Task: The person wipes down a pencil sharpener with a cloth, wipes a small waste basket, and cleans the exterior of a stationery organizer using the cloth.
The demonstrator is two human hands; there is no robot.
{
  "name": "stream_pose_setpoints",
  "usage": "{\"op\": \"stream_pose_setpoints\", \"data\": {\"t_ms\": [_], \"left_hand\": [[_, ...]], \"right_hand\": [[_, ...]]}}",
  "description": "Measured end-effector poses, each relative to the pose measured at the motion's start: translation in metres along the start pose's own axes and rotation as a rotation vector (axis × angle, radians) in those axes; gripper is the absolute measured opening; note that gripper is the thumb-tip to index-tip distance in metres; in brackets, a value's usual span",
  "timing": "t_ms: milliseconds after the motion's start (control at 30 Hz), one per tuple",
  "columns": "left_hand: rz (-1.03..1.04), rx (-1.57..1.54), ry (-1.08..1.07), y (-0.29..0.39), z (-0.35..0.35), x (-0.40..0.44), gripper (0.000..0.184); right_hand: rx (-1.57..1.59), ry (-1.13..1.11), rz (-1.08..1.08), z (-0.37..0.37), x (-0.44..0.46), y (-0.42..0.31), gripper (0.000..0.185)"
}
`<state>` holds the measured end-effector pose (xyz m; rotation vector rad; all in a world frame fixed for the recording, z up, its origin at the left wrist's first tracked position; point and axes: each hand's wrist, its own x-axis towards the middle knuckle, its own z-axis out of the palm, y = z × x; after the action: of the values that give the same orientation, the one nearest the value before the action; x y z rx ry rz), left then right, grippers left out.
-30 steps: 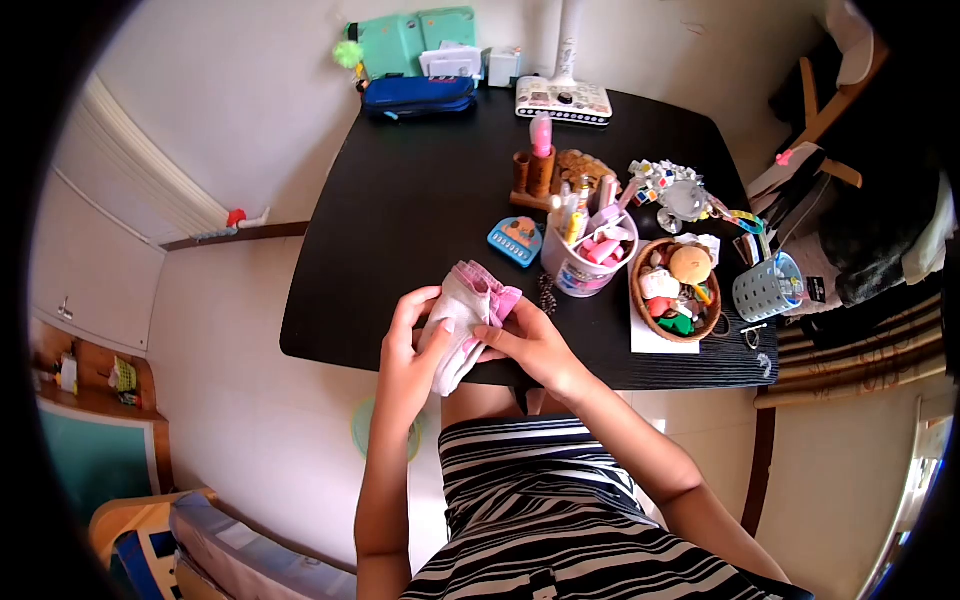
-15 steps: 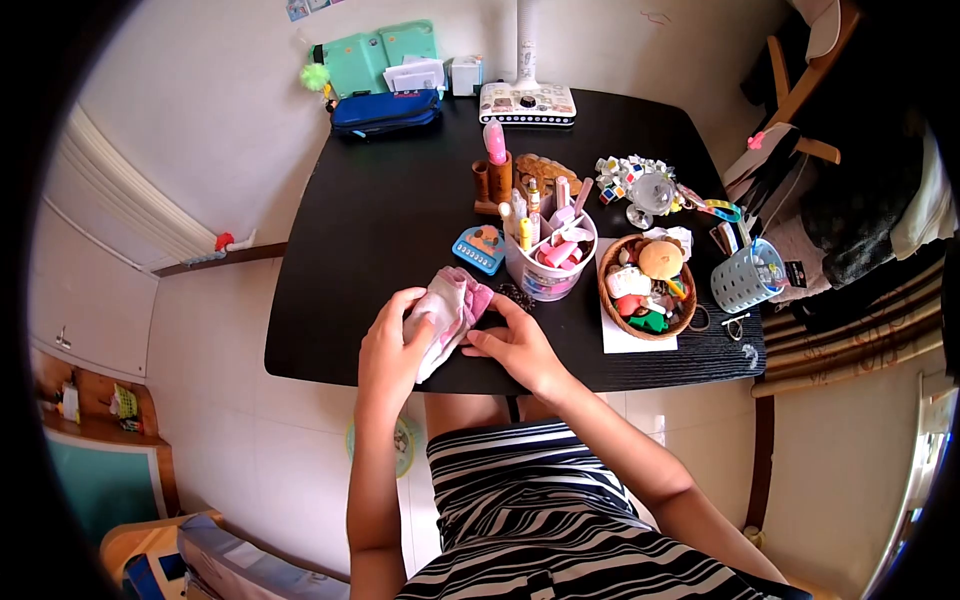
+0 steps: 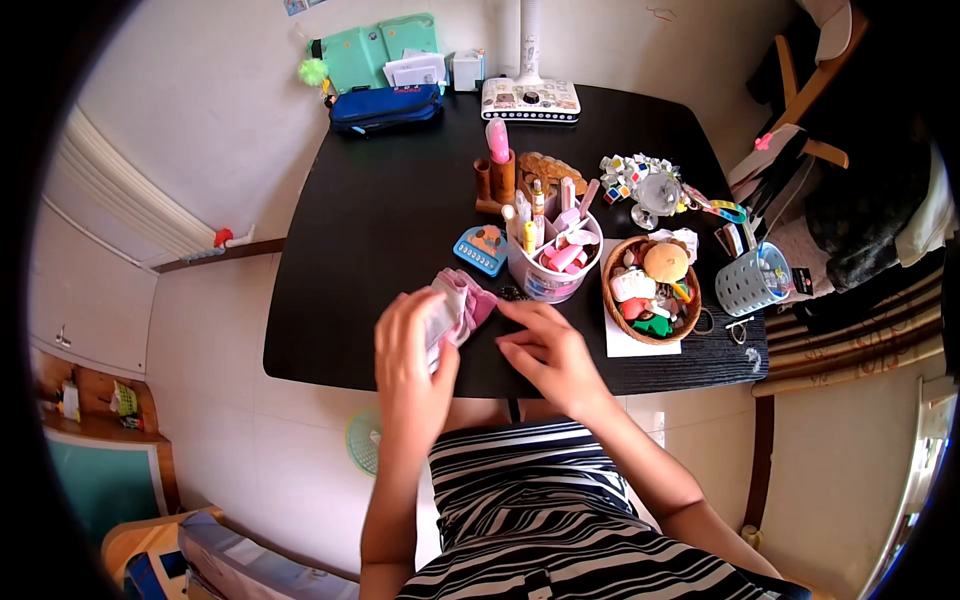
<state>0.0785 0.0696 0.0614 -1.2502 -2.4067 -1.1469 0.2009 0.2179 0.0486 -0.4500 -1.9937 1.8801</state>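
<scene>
A folded pink and white cloth (image 3: pixel 465 308) lies at the near edge of the black table. My left hand (image 3: pixel 410 350) is over the cloth's left side, fingers bent; whether it grips the cloth is hidden. To the right of the cloth is my right hand (image 3: pixel 545 350), its fingers apart and nothing held, with the index fingertip close to the cloth's pink edge. Just beyond the cloth sits a small blue toy-like item (image 3: pixel 481 249). A round white organizer (image 3: pixel 553 281) full of pens and pink items stands behind my right hand.
On the black table (image 3: pixel 380 210) are a wicker basket (image 3: pixel 608 300) of small toys, a pale blue perforated cup (image 3: pixel 745 285), a glass goblet (image 3: pixel 658 195), wooden holders (image 3: pixel 502 180), a blue pencil case (image 3: pixel 386 107) and a lamp base (image 3: pixel 530 100). A green round object (image 3: pixel 364 442) is below the table.
My right hand has let go of the cloth and moved right, its fingers apart. My left hand has shifted over the cloth's left side. The cloth sits lower at the table edge.
</scene>
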Motion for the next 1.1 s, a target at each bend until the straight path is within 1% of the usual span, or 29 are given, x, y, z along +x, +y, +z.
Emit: {"op": "stream_pose_setpoints", "data": {"t_ms": [33,67,100,167,200,233,267,300,333,367,467,567,600,700,733,833,1033,1067,1100], "left_hand": [[0.028,-0.071,0.038,0.009,0.004,-0.004,0.046],[0.001,-0.236,-0.001,0.019,0.006,-0.007,0.05],[-0.035,-0.382,-0.056,0.023,0.014,-0.012,0.054],[-0.094,-0.605,-0.132,0.03,0.032,-0.015,0.06],[-0.132,-0.688,-0.167,0.031,0.041,-0.014,0.064],[-0.149,-0.705,-0.198,0.035,0.046,-0.011,0.069],[-0.136,-0.723,-0.183,0.039,0.052,-0.008,0.071],[-0.122,-0.741,-0.168,0.043,0.059,-0.004,0.073],[-0.096,-0.69,-0.181,0.045,0.063,0.0,0.077],[-0.035,-0.577,-0.139,0.042,0.075,0.001,0.08],[-0.074,-0.53,-0.121,0.042,0.096,0.007,0.086],[-0.057,-0.538,-0.12,0.043,0.103,0.01,0.089],[-0.045,-0.536,-0.117,0.043,0.103,0.01,0.09],[-0.016,-0.524,-0.102,0.042,0.104,0.011,0.094],[-0.014,-0.516,-0.094,0.044,0.105,0.011,0.095],[-0.014,-0.538,-0.059,0.048,0.109,0.01,0.099],[0.029,-0.516,-0.013,0.052,0.098,0.013,0.1],[0.027,-0.481,-0.006,0.053,0.094,0.014,0.105],[0.029,-0.461,0.008,0.053,0.089,0.015,0.105]], "right_hand": [[-0.093,-0.022,-0.019,-0.011,-0.005,-0.005,0.039],[-0.051,0.022,-0.046,-0.021,-0.008,-0.001,0.029],[0.078,0.067,-0.038,-0.031,-0.011,-0.002,0.025],[0.167,0.221,-0.146,-0.045,-0.012,-0.01,0.028],[0.104,0.305,-0.205,-0.051,-0.009,-0.013,0.035],[0.043,0.389,-0.265,-0.055,-0.004,-0.015,0.042],[-0.067,0.454,-0.276,-0.058,0.0,-0.012,0.061],[-0.118,0.456,-0.225,-0.06,0.003,-0.015,0.08],[-0.152,0.43,-0.258,-0.062,0.01,-0.014,0.091],[-0.186,0.402,-0.29,-0.063,0.018,-0.01,0.103],[-0.23,0.37,-0.318,-0.063,0.04,0.001,0.117],[-0.036,0.301,-0.304,-0.054,0.052,0.006,0.12],[-0.093,0.319,-0.252,-0.052,0.052,0.004,0.114],[-0.018,0.33,-0.207,-0.05,0.055,0.001,0.105],[-0.005,0.358,-0.23,-0.048,0.056,0.001,0.099],[-0.024,0.368,-0.18,-0.047,0.055,-0.003,0.102],[-0.084,0.391,-0.211,-0.04,0.051,-0.023,0.101],[-0.103,0.387,-0.208,-0.037,0.05,-0.03,0.101],[-0.122,0.384,-0.205,-0.034,0.051,-0.035,0.101]]}}
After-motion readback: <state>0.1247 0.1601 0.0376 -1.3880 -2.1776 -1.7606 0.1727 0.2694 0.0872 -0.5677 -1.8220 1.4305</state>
